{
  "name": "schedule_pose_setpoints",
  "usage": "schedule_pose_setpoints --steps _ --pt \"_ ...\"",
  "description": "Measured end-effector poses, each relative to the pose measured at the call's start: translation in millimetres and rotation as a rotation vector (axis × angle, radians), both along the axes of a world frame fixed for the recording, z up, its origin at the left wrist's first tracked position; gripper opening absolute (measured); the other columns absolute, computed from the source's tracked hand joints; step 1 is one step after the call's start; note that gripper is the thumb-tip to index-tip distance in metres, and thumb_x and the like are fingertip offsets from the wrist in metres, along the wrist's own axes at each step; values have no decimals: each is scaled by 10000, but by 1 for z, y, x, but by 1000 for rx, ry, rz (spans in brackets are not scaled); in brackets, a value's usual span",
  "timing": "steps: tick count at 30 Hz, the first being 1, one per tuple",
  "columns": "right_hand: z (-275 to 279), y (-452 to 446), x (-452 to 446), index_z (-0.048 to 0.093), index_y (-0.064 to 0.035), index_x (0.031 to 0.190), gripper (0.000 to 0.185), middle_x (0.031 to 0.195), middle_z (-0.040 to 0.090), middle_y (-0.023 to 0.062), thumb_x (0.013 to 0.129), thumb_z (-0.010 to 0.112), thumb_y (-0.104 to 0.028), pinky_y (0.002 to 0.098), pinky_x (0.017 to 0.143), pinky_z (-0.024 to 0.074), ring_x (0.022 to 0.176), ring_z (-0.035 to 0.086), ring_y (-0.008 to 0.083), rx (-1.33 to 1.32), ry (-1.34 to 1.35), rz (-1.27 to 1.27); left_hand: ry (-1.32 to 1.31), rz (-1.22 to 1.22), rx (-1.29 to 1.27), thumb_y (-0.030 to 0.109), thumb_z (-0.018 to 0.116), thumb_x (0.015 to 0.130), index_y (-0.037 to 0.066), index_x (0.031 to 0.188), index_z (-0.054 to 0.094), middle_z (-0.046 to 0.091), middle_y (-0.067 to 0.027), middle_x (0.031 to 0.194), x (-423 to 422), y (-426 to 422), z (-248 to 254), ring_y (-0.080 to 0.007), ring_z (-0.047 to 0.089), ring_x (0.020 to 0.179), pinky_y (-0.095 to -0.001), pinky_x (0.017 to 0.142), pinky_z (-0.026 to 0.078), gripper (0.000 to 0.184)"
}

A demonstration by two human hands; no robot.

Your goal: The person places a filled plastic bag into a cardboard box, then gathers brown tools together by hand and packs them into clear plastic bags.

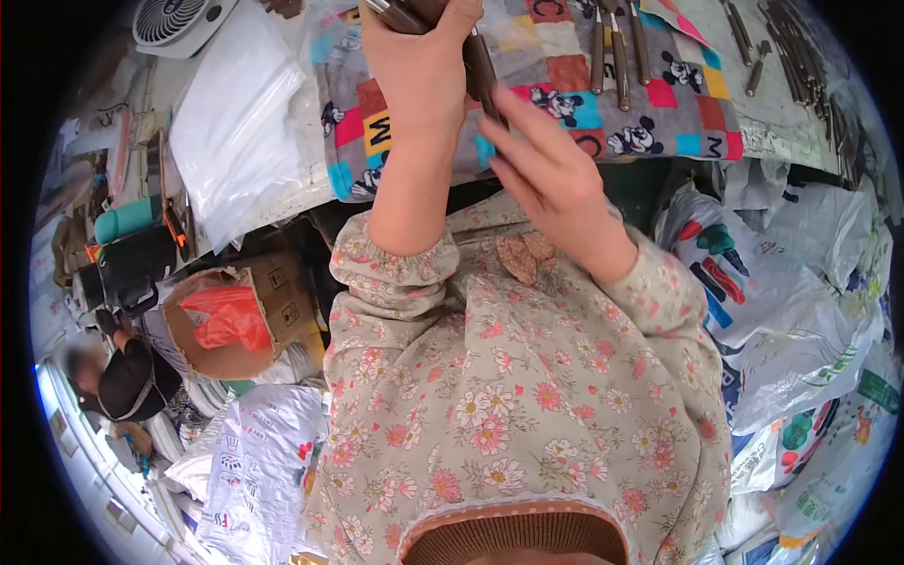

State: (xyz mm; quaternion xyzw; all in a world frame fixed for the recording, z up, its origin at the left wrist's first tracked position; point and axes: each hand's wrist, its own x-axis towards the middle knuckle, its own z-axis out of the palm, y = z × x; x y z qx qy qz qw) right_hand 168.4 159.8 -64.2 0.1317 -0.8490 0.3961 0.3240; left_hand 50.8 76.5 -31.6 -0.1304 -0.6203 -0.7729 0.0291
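Note:
My left hand [419, 56] is closed around several brown-handled cutlery pieces [478, 61] at the top edge of the view. Their metal ends are mostly out of the frame or hidden, so I cannot tell their exact kind. My right hand [560, 179] has its fingers stretched out, the tips at the lower end of one dark handle. Under both hands lies a colourful cartoon-patterned cloth [640, 137]. On it, to the right, rest several more brown-handled cutlery pieces [619, 66] with shiny metal ends pointing away.
More brown-handled cutlery [800, 66] lies at the table's right. Clear plastic bags [240, 122] and a white fan [184, 21] are at the left. Below stand a cardboard box [278, 311] and stuffed plastic bags [782, 320]. Another person [141, 377] is at the far left.

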Motion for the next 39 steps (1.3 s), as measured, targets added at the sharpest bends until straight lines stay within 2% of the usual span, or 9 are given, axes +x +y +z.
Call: schedule_pose_setpoints --steps 8,14,21,23,26,33,35,37,39 --pt "-9 30 28 615 4 950 295 971 610 127 659 648 42 322 712 468 962 572 275 -29 124 -23 -127 -7 184 145 682 762 45 787 543 514 -10 650 4 6 10 -107 477 510 -240 476 393 173" --pt "15 -5 -6 581 27 1042 334 1139 540 169 709 604 25 361 906 413 1166 438 330 -17 36 79 -27 -96 299 150 652 786 46 763 533 520 -30 626 7 6 8 -120 499 505 -244 442 398 159" --pt "-29 16 68 601 11 1000 345 994 610 129 657 631 45 354 794 462 897 591 318 -3 -265 207 -152 -218 291 173 589 834 49 745 506 514 -43 612 1 5 -7 -128 513 505 -248 448 422 173" --pt "-5 21 42 599 20 998 337 1000 598 145 662 625 31 360 801 451 922 576 316 -71 -1 97 89 -569 964 173 573 845 54 763 503 505 -38 612 -6 20 -20 -127 506 505 -247 463 427 161" --pt "19 11 -1 573 23 1051 363 1100 552 173 690 608 6 377 875 412 1029 530 323 4 103 12 -70 -164 394 157 566 847 50 769 499 497 -34 614 10 7 -3 -126 504 514 -250 486 437 148" --pt "-9 3 46 529 -13 1138 434 1230 469 171 709 590 -11 471 957 319 1146 452 320 155 -170 73 235 -507 852 133 561 845 47 788 488 489 -33 583 -10 15 -32 -117 493 505 -234 448 402 126" --pt "-20 13 61 542 -28 1128 435 1232 473 159 698 602 -19 465 938 327 1147 453 320 271 -147 255 249 -512 859 128 569 839 41 769 498 503 -40 580 -8 11 -30 -116 484 461 -237 408 407 132" --pt "-20 19 51 536 -26 1134 451 1229 477 160 690 612 -28 454 933 333 1143 456 324 226 -101 227 -133 -163 254 123 584 828 37 746 508 516 -47 567 9 -2 -11 -120 470 411 -242 368 402 141" --pt "-6 22 31 530 -23 1141 467 1226 480 160 683 623 -37 443 927 338 1139 459 329 186 -50 201 5 -366 530 128 590 825 37 742 511 517 -48 559 0 8 -26 -123 464 399 -244 361 396 147"
